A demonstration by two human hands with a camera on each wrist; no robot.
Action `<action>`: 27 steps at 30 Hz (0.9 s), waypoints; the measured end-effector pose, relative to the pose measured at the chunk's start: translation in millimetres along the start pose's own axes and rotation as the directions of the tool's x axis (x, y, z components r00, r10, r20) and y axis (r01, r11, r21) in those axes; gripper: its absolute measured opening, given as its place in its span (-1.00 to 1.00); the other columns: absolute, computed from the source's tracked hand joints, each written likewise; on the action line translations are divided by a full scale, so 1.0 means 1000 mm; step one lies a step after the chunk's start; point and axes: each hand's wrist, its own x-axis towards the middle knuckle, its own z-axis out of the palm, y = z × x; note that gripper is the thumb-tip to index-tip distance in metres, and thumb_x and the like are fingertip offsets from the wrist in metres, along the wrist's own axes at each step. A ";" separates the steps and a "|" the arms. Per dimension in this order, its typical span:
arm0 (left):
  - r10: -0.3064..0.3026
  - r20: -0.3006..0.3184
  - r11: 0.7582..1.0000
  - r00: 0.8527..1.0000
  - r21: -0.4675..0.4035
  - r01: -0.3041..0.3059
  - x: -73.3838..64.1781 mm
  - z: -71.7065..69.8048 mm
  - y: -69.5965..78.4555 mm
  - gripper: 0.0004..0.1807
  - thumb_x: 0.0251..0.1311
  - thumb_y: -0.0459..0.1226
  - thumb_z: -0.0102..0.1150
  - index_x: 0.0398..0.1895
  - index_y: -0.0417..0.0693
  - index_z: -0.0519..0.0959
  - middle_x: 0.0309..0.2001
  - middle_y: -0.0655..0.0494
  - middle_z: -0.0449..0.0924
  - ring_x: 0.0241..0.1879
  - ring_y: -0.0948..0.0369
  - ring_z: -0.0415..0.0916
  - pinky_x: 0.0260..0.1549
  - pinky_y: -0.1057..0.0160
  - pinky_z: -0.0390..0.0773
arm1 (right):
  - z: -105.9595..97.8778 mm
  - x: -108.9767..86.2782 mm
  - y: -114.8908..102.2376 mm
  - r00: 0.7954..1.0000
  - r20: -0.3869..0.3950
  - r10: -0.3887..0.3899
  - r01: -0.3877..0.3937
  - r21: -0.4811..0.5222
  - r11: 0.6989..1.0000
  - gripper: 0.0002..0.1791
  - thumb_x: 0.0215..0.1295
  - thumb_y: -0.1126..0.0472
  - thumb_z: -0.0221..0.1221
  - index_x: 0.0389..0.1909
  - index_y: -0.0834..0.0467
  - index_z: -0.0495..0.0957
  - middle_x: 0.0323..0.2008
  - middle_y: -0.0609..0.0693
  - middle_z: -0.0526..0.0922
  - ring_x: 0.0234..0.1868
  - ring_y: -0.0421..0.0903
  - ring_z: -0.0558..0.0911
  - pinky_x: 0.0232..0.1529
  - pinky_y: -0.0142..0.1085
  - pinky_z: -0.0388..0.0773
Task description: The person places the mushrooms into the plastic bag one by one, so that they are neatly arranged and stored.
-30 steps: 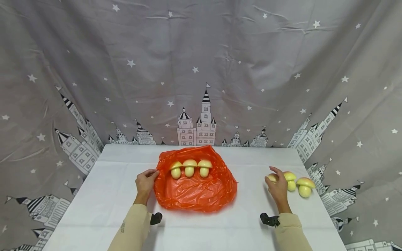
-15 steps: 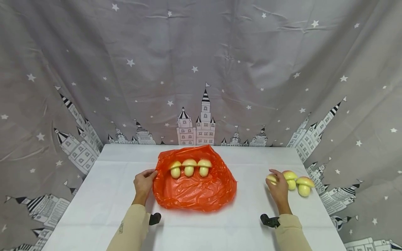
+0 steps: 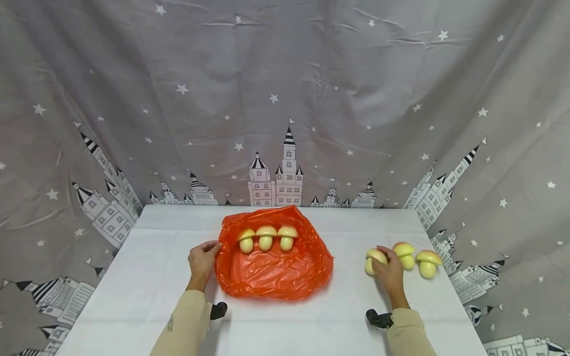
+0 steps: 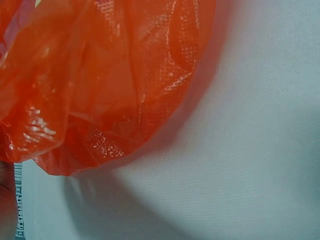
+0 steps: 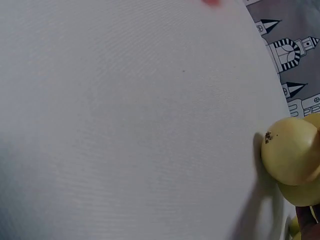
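On the table's right side: the right hand (image 3: 389, 272) grips a toy mushroom (image 3: 373, 259), fingers curled round it; whether the piece touches the white cloth cannot be told.
Held mushroom, wrist view: its yellow cap (image 5: 290, 150) shows at the right edge of the frame, over the white tablecloth (image 5: 125, 125).
Toward the right edge: two more toy mushrooms (image 3: 404, 253) (image 3: 427, 262) lie just beside the hand, side by side.
Left hand (image 3: 202, 259): it pinches the left rim of the orange plastic bag (image 3: 271, 269), thumb and fingers closed on the film.
Bag: it lies spread open at the middle of the table (image 3: 147, 277), crumpled and glossy (image 4: 100, 85).
Inside the bag, far side: three toy mushrooms (image 3: 265, 237) stand in a row, caps up.
Behind the far edge: a grey curtain (image 3: 285, 99) printed with stars and castles.
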 end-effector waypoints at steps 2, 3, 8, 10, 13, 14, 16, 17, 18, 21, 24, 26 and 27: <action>0.003 0.004 1.000 1.000 0.007 -0.003 0.000 0.000 0.000 -0.60 0.40 -0.18 0.03 0.16 -0.26 0.50 0.14 -0.27 0.48 0.10 -0.09 0.45 0.14 0.04 0.47 | 0.001 -0.002 0.001 1.000 -0.012 -0.007 0.007 0.004 1.000 -0.55 0.07 0.47 0.20 0.05 0.44 0.49 -0.01 0.37 0.55 -0.01 0.14 0.48 -0.06 -0.48 0.33; 0.007 0.003 1.000 1.000 0.011 -0.007 0.000 0.000 0.000 -0.60 0.40 -0.18 0.03 0.16 -0.26 0.50 0.14 -0.27 0.48 0.09 -0.09 0.45 0.14 0.04 0.48 | 0.002 -0.002 0.002 1.000 -0.018 -0.009 0.009 0.002 1.000 -0.56 0.08 0.46 0.20 0.05 0.44 0.49 -0.02 0.38 0.55 -0.02 0.14 0.48 -0.07 -0.48 0.34; 0.030 -0.006 0.999 1.000 0.021 -0.030 0.002 0.000 0.001 -0.59 0.39 -0.17 0.04 0.15 -0.27 0.51 0.12 -0.27 0.49 0.07 -0.08 0.46 0.13 0.04 0.48 | 0.003 -0.003 0.004 1.000 -0.015 0.025 -0.025 -0.002 1.000 -0.54 0.12 0.43 0.20 0.10 0.39 0.47 0.03 0.35 0.54 0.02 0.12 0.47 -0.01 -0.37 0.34; 0.034 -0.010 0.999 0.999 0.023 -0.034 0.002 0.000 0.001 -0.60 0.39 -0.18 0.05 0.13 -0.27 0.52 0.11 -0.28 0.50 0.07 -0.08 0.46 0.13 0.04 0.48 | 0.004 -0.003 0.005 0.999 -0.007 0.047 -0.047 0.001 0.999 -0.53 0.13 0.43 0.20 0.12 0.37 0.46 0.05 0.34 0.53 0.05 0.12 0.47 0.03 -0.29 0.33; 0.034 -0.008 0.999 0.999 0.022 -0.034 0.001 -0.001 0.001 -0.61 0.39 -0.18 0.04 0.13 -0.28 0.52 0.11 -0.28 0.50 0.07 -0.09 0.45 0.13 0.03 0.49 | 0.005 -0.004 0.005 0.998 -0.008 0.061 -0.061 -0.002 0.998 -0.52 0.14 0.43 0.16 0.14 0.35 0.46 0.08 0.34 0.52 0.08 0.13 0.46 0.06 -0.19 0.33; 0.030 -0.007 0.999 1.000 0.023 -0.030 0.001 -0.001 0.001 -0.61 0.40 -0.18 0.04 0.13 -0.27 0.52 0.11 -0.28 0.50 0.07 -0.08 0.45 0.13 0.03 0.49 | 0.006 -0.005 0.005 0.998 -0.004 0.064 -0.064 -0.004 0.998 -0.52 0.14 0.42 0.14 0.14 0.34 0.46 0.09 0.33 0.52 0.09 0.13 0.46 0.07 -0.18 0.32; 0.025 -0.011 0.999 1.000 0.021 -0.025 0.001 -0.002 0.000 -0.61 0.40 -0.18 0.04 0.13 -0.27 0.52 0.11 -0.27 0.50 0.07 -0.08 0.45 0.14 0.03 0.48 | 0.007 -0.005 0.004 0.998 0.006 0.068 -0.068 -0.006 0.998 -0.52 0.14 0.42 0.09 0.16 0.33 0.46 0.11 0.32 0.51 0.11 0.12 0.45 0.07 -0.19 0.32; 0.021 -0.013 1.000 1.000 0.018 -0.021 0.001 -0.002 0.000 -0.60 0.40 -0.18 0.04 0.14 -0.27 0.52 0.12 -0.27 0.49 0.08 -0.08 0.44 0.14 0.04 0.48 | 0.008 -0.005 0.003 0.998 0.010 0.067 -0.067 -0.007 0.998 -0.51 0.14 0.43 0.07 0.16 0.33 0.46 0.12 0.31 0.50 0.12 0.11 0.44 0.06 -0.21 0.32; 0.018 -0.014 1.000 1.000 0.014 -0.018 0.001 -0.003 0.000 -0.61 0.40 -0.18 0.04 0.14 -0.27 0.52 0.12 -0.27 0.49 0.08 -0.08 0.44 0.14 0.04 0.48 | 0.008 -0.005 0.003 0.997 0.016 0.069 -0.069 -0.011 0.998 -0.50 0.13 0.42 0.06 0.17 0.32 0.46 0.13 0.30 0.50 0.12 0.10 0.44 0.04 -0.23 0.32; 0.008 -0.018 1.000 1.000 0.013 -0.007 0.000 -0.003 -0.001 -0.62 0.39 -0.19 0.04 0.13 -0.26 0.53 0.12 -0.27 0.50 0.08 -0.08 0.45 0.13 0.04 0.48 | 0.010 -0.005 0.000 0.997 0.030 0.076 -0.076 -0.012 0.997 -0.49 0.14 0.43 0.07 0.18 0.31 0.46 0.15 0.28 0.49 0.12 0.07 0.44 -0.01 -0.36 0.32; 0.007 -0.014 1.000 1.000 0.018 -0.007 0.000 -0.002 -0.002 -0.61 0.39 -0.19 0.04 0.14 -0.27 0.52 0.11 -0.27 0.50 0.07 -0.08 0.46 0.12 0.04 0.49 | 0.012 -0.005 -0.003 0.996 0.035 0.084 -0.083 -0.013 0.996 -0.48 0.13 0.42 0.12 0.19 0.29 0.47 0.16 0.28 0.49 0.09 0.05 0.45 -0.08 -0.46 0.32; 0.010 -0.016 1.000 1.000 0.021 -0.009 -0.001 -0.002 -0.002 -0.61 0.40 -0.18 0.04 0.13 -0.26 0.53 0.11 -0.26 0.50 0.06 -0.08 0.47 0.12 0.04 0.49 | 0.014 -0.005 -0.005 0.995 0.040 0.086 -0.086 -0.007 0.996 -0.48 0.13 0.41 0.14 0.18 0.30 0.47 0.15 0.29 0.49 0.08 0.06 0.46 -0.09 -0.48 0.32; 0.010 -0.017 1.000 1.000 0.020 -0.010 0.000 -0.002 -0.002 -0.61 0.39 -0.18 0.04 0.13 -0.26 0.53 0.11 -0.26 0.50 0.06 -0.08 0.47 0.12 0.04 0.49 | 0.015 -0.004 -0.006 0.995 0.042 0.086 -0.086 -0.005 0.996 -0.49 0.13 0.40 0.15 0.18 0.30 0.47 0.14 0.30 0.50 0.07 0.07 0.47 -0.11 -0.47 0.34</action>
